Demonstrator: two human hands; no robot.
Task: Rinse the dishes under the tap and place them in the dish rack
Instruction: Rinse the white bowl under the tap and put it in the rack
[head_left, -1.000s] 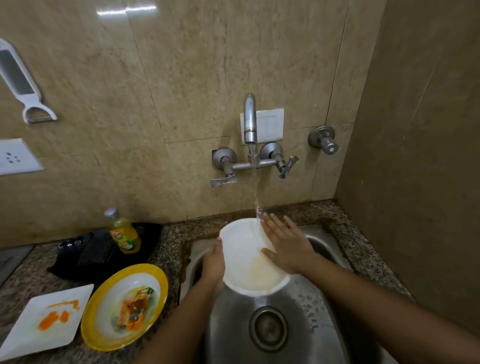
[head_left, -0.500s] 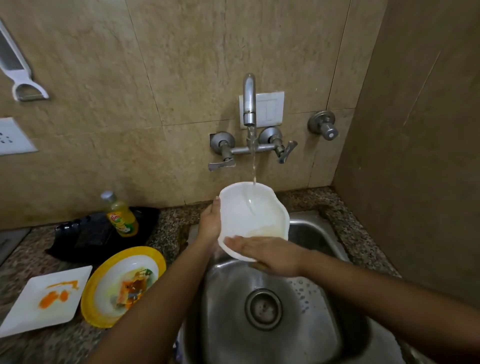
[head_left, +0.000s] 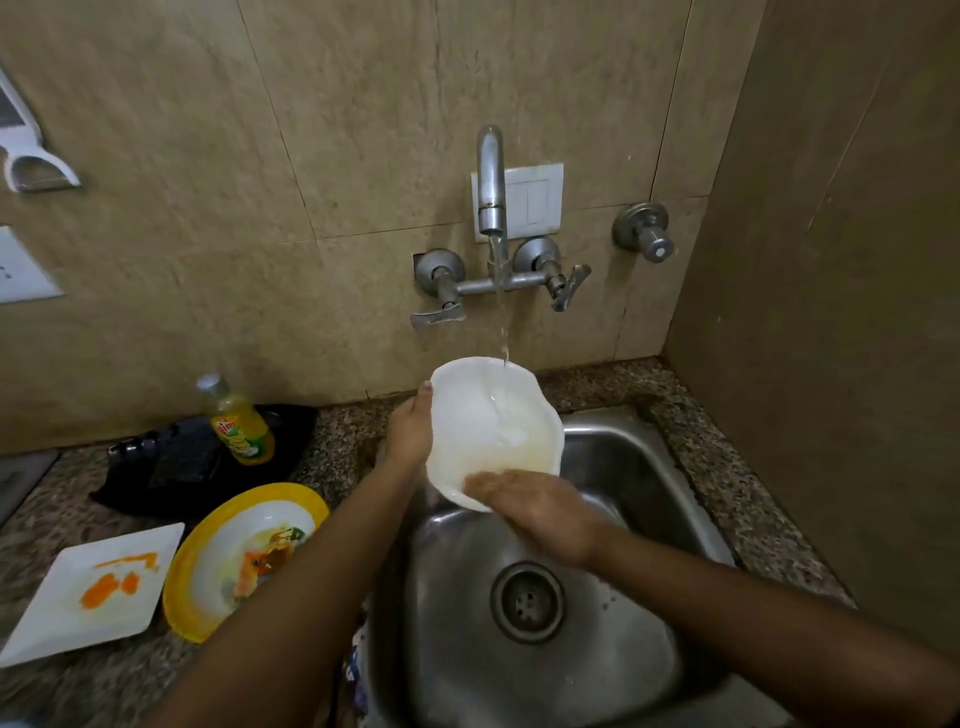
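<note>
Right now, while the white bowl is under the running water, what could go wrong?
1. The left hand holds the wet white bowl by one rim only while the right hand rubs its lower edge; that grip may slip and the bowl could drop into the sink.
2. The water stream lands in the tilted bowl and may splash the white switch plate behind the tap.
3. The left arm passes over the yellow-rimmed plate; it might knock it.

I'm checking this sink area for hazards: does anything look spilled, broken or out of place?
Nothing spilled or broken. One oddity: what looks like a white switch plate sits on the wall right behind the tap, near the running water. The left hand holds the bowl under the stream.
</note>
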